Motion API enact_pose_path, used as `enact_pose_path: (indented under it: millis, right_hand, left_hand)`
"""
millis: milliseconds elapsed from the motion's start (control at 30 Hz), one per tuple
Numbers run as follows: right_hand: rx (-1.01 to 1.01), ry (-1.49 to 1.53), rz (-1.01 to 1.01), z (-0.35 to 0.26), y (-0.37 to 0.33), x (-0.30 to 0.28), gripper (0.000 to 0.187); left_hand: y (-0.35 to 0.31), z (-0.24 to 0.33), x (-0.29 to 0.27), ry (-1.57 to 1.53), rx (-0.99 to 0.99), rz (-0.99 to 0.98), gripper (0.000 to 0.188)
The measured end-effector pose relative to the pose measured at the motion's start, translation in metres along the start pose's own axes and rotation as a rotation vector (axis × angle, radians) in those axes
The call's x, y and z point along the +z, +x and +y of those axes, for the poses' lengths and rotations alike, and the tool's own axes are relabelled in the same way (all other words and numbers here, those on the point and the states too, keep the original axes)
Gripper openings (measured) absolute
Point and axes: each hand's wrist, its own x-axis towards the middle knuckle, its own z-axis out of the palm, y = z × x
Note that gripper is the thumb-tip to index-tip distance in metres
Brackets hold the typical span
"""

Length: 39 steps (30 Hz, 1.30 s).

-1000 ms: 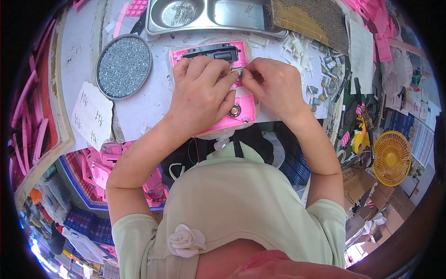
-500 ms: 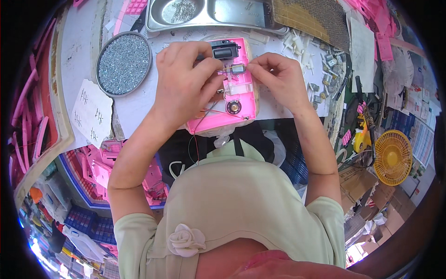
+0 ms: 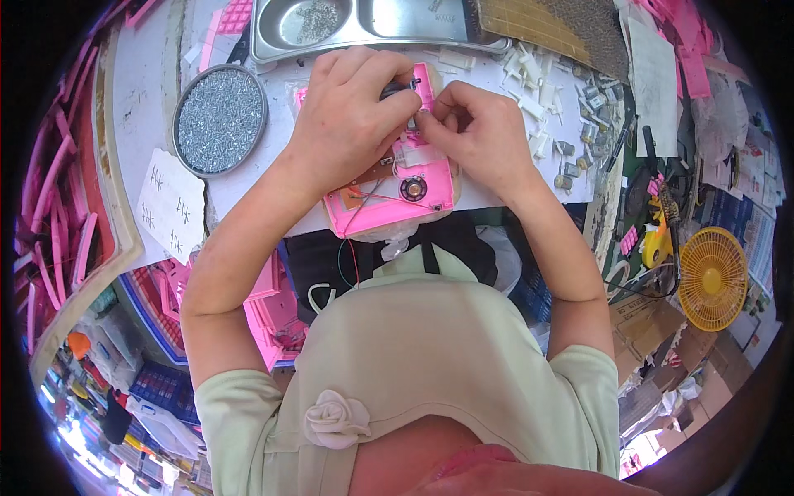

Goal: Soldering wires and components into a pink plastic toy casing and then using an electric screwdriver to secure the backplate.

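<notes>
A pink plastic housing (image 3: 442, 202), open side up, lies on the table in front of me. Inside it are a round speaker (image 3: 413, 189), a brown circuit board (image 3: 376, 170), thin wires and a clear plastic piece. My left hand (image 3: 347, 116) reaches over its left side, fingers bent and closed near a black part (image 3: 395, 88) at the far end. From the right, my right hand (image 3: 478, 132) has thumb and forefinger pinched together at the same spot. The fingertips of both hands nearly meet, and what they grip is mostly hidden; the small metal motor is covered there.
A round dish of screws (image 3: 220, 120) stands on the left beside a handwritten paper (image 3: 171, 207). Behind is a metal tray (image 3: 364, 45) with small parts. White plastic pieces (image 3: 538, 91) and small motors (image 3: 589, 132) lie at right; a yellow fan (image 3: 713, 279) is farther right.
Both hands have shifted toward the housing's far end, and my right hand has come in leftward to my left fingertips. The small motor, visible before, is now covered by my fingers.
</notes>
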Motion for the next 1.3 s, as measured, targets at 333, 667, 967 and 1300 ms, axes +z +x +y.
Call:
enact_pose_path:
  millis: [333,667,967,1300]
  right_hand:
    - [-0.064,0.167,0.048,0.027,-0.020,-0.046,0.016]
    - [0.212,-0.480,0.643,0.217,0.085,-0.308,0.026]
    - [0.205,-1.168,0.420,0.297,0.269,-0.295,0.023]
    - [0.021,-0.303,0.809,0.249,0.182,-0.372,0.023]
  left_hand:
    - [-0.045,0.041,-0.029,-0.021,-0.061,-0.253,0.031]
    - [-0.039,0.041,-0.032,-0.032,-0.041,-0.265,0.031]
    - [-0.048,0.045,-0.036,0.038,-0.098,-0.297,0.033]
    - [-0.053,0.045,-0.030,0.006,-0.123,-0.276,0.039]
